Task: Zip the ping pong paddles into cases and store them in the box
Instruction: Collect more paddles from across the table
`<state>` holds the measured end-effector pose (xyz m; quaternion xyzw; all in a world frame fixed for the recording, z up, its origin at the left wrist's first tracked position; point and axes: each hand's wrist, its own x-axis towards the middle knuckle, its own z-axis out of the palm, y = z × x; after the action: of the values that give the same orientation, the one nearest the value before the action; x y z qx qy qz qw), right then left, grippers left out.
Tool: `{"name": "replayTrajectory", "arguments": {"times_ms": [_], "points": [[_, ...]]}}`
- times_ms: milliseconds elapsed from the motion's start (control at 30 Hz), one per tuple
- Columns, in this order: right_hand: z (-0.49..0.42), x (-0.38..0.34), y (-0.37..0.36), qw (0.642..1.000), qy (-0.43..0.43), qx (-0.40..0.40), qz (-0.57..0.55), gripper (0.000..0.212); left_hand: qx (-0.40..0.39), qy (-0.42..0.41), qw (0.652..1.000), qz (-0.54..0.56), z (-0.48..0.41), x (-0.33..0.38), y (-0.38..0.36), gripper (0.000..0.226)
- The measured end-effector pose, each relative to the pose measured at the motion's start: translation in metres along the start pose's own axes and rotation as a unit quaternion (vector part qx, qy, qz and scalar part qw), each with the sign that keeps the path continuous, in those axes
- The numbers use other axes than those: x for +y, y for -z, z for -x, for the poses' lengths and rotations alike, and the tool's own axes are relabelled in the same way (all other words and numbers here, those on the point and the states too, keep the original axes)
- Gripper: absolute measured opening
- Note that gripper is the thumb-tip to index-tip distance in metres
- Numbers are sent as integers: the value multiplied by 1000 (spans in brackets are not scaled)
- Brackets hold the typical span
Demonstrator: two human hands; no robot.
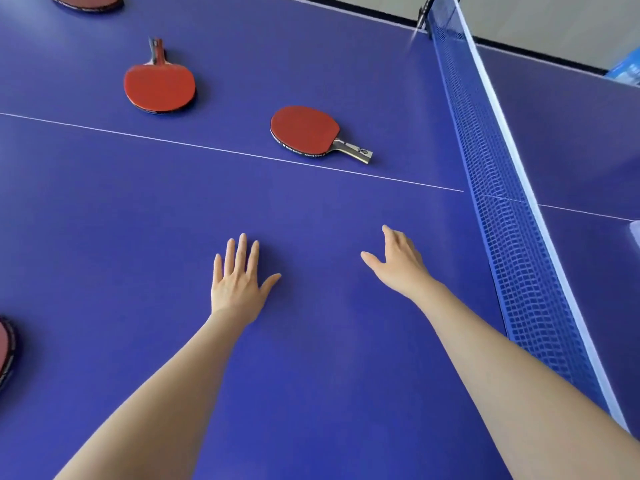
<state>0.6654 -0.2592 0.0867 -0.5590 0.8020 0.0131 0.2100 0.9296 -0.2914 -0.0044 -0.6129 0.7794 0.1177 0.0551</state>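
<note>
Several red ping pong paddles lie on the blue table (311, 341). The nearest paddle (304, 131) lies just beyond the white centre line, its handle pointing right toward the net. A second paddle (159, 86) lies further left with its handle pointing away. A third paddle (88, 1) is cut off at the top left edge, and a fourth paddle (6, 351) at the left edge. My left hand (237, 278) is stretched out over the table, fingers straight and spread, holding nothing. My right hand (398, 261) is also extended and empty, fingers relaxed. No case or box is in view.
The blue net (502, 209) with a white top band runs along the right side, clamped at the far table edge. A white centre line (207, 148) crosses the table. A blue-and-white object (625, 69) sits past the net at the far right.
</note>
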Motion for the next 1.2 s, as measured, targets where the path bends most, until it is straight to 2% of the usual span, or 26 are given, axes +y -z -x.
{"name": "replayTrajectory", "arguments": {"times_ms": [200, 433, 667, 733, 800, 867, 967, 1033, 1133, 1200], "points": [[-100, -18, 18, 999, 3, 33, 18, 71, 79, -4, 997, -3, -14, -6, -22, 79], [-210, -40, 25, 993, 23, 100, 59, 68, 94, -3, 996, -9, -16, -6, -25, 77], [-272, -44, 18, 995, -26, 20, 89, 68, 92, 6, 996, -13, -17, -6, -25, 76], [-278, -44, 13, 991, -12, 71, 110, 58, 92, 5, 996, -14, -18, -6, -25, 76], [-278, -44, 9, 976, 25, 160, 143, 40, 94, 5, 995, -13, -18, -6, -25, 75], [-273, -41, 9, 969, 49, 189, 151, 36, 91, 7, 996, -13, -18, -6, -24, 75], [-261, -38, 15, 989, 51, 104, 91, 40, 88, 8, 996, -12, -18, -7, -25, 76], [-253, -38, 21, 997, 53, 45, 18, 34, 83, 9, 996, -11, -17, -7, -25, 76], [-228, -50, 32, 995, 29, -16, -97, 29, 69, 8, 998, -10, -18, -7, -22, 76], [-207, -60, 34, 981, 6, -34, -192, 27, 52, 8, 999, -8, -19, -6, -21, 75]]}}
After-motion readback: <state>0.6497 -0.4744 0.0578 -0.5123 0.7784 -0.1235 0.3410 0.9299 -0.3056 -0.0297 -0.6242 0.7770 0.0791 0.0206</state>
